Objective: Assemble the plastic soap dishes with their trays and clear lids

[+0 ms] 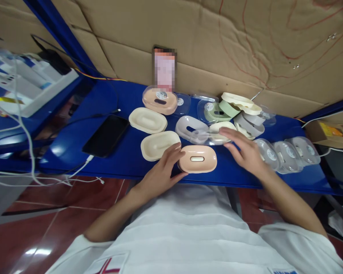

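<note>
A glossy peach soap dish (209,166) with a slot in its middle lies near the table's front edge. My left hand (162,171) grips its left end, thumb low and fingers above. In my right hand (246,152) is a clear plastic lid (214,140), pinched at its right end and held above the table behind the peach dish. Left of the peach dish are two cream oval trays, the nearer tray (151,146) by my left fingers and the farther tray (147,120) behind it. A grey dish (188,126) sits partly behind the lid.
A lidded peach dish (158,101) stands farther back, below a propped phone (164,70). Green, cream and grey dish parts (248,123) pile up back right. Several lidded dishes (287,156) line the right. A black phone (105,135) and cables lie left on the blue table (74,152).
</note>
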Motion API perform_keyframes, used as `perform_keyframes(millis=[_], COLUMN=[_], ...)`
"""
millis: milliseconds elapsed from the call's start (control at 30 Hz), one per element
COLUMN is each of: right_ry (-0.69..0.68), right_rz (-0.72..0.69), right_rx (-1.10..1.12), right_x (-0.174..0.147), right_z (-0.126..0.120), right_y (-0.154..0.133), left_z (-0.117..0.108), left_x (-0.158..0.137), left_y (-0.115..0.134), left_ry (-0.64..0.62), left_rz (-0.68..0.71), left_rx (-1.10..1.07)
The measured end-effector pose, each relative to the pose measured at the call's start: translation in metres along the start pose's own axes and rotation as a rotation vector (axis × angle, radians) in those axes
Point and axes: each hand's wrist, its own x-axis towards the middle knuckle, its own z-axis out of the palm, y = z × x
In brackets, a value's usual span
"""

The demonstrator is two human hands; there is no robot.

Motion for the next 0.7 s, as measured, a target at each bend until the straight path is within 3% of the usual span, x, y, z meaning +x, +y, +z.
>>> perform_keyframes(millis=[100,200,367,700], right_ry=[0.025,-0.042,-0.029,-0.181], right_rz=[-0.071,-0.071,0.029,-0.152], right_rx=[0.051,0.074,0.022,0.145], right_x=[-0.034,-0.051,-0.046,-0.041], right_z=[0.018,0.038,0.056,0.053], right_y=[-0.019,-0.026,-0.028,-0.014], left_z=[0.002,0.001,-0.002,0.0], left_x=[-0.001,0.0,0.002,-0.001], left_y=[-0.002,-0.003,-0.002,-0.002], left_ry=[-0.006,-0.041,-0.024,-0.031], left_rz=[-0.042,-0.007,0.081,0.077], left_rx=[-0.024,-0.004,0.033,0.04])
